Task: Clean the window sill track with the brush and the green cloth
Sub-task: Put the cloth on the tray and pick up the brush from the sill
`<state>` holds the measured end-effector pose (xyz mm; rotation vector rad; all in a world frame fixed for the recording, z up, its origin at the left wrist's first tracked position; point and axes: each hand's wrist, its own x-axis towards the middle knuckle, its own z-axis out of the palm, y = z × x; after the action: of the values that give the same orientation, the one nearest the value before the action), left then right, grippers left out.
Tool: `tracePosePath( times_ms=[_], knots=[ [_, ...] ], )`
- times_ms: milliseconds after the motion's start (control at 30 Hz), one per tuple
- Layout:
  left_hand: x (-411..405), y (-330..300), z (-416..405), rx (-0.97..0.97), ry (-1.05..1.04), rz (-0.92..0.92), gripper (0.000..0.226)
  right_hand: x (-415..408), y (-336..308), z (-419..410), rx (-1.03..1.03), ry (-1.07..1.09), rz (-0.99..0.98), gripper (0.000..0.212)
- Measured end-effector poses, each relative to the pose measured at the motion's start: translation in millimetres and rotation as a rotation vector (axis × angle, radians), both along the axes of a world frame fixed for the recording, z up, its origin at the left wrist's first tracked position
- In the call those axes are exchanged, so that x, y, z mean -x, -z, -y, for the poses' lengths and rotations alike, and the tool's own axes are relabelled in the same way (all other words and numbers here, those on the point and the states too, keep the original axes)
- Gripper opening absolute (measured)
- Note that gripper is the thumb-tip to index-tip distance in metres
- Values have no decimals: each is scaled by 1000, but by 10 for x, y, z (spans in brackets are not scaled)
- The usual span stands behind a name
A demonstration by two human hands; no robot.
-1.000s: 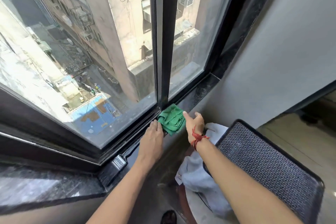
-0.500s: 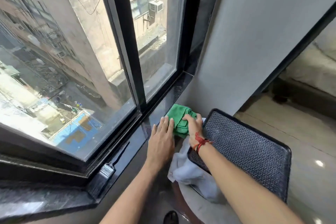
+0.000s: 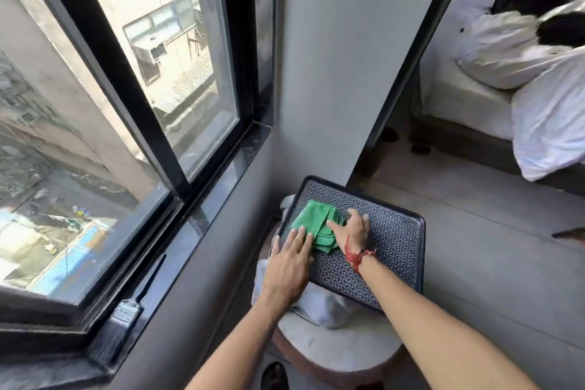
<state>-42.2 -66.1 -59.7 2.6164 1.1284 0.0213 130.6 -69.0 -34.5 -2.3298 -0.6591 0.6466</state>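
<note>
The folded green cloth [image 3: 311, 222] lies on a dark patterned tray [image 3: 392, 241] to the right of the window. My right hand [image 3: 351, 229] rests on the cloth's right side, thumb pressing its folds. My left hand [image 3: 289, 258] lies flat, fingers together, its fingertips on the cloth's lower left corner. The brush [image 3: 122, 323] with a black handle and dark bristles lies alone on the dark window sill [image 3: 218, 196], near its left end, by the black track [image 3: 177, 215] under the sliding panes.
The tray sits on a pale cloth [image 3: 319, 307] over a round stool [image 3: 335, 348]. A grey wall [image 3: 326, 73] stands right of the window. Beyond a doorway are a light floor [image 3: 474, 231] and a bed with white bedding [image 3: 538, 104].
Both hands carried the green cloth off the window sill, rightward and down onto the tray. The view turned right, away from the window. The brush stayed on the sill.
</note>
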Motion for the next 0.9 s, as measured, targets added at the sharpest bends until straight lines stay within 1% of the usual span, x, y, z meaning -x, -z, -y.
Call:
tracePosePath(
  times_ms=[33, 100, 167, 233, 300, 400, 467, 567, 700, 800, 833, 900],
  knots=[
    [24, -19, -6, -5, 0, 11, 56, 47, -47, 0, -40, -5, 44, 59],
    [107, -57, -28, -16, -32, 28, 58, 184, -116, -44, -125, -45, 139, 49],
    [251, -84, -44, -45, -98, 16, 61, 358, -175, -133, -185, -163, 163, 38],
    [492, -102, -53, -60, -203, 3, 63, 605, -232, -269, -204, -327, 108, 31],
    [793, -111, -44, -62, -333, 3, 64, 913, -259, -425, -195, -475, 18, 29],
    [1373, -78, 70, -69, -574, -27, 65, 1561, -230, -611, -125, -647, -121, 34],
    [1709, -35, 194, -53, -687, -73, 68, 1997, -192, -673, -54, -751, -213, 39],
    [2128, 10, 375, -27, -822, -110, 72, 2618, -93, -708, 48, -885, -298, 46],
    [2424, 47, 579, -18, -876, -121, 74, 3153, 27, -716, 129, -885, -321, 52],
    [2524, 82, 670, 3, -904, -116, 75, 3343, 62, -716, 142, -862, -252, 57],
    [2554, 97, 693, 15, -913, -111, 75, 3370, 68, -726, 127, -835, -234, 55],
    [2592, 134, 731, 34, -915, -101, 75, 3383, 77, -746, 87, -764, -250, 45]
  ],
)
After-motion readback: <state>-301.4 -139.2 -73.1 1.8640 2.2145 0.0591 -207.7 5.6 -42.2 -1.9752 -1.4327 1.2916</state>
